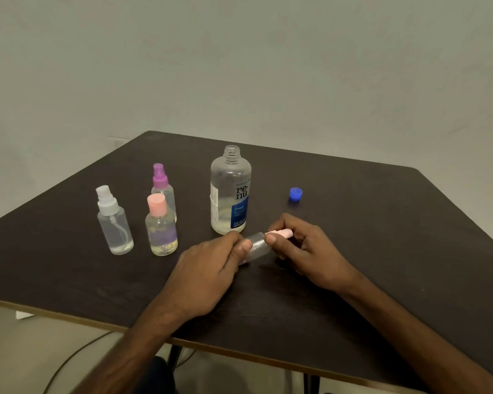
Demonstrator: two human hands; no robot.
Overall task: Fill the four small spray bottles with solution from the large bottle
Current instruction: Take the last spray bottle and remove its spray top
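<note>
Fingers point(244, 247) of the left hand point(208, 268) curl round the small spray bottle point(258, 245), which lies tilted with its long axis toward the right hand point(305, 245) pinching its pink top point(281, 233), just before the uncapped large bottle point(230, 191), midway between the desk point(382, 223) edges.

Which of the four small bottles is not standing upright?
The pink-nozzled bottle, held tilted between the left hand and right hand. The white-topped, purple-topped and pink-capped bottles stand upright.
</note>
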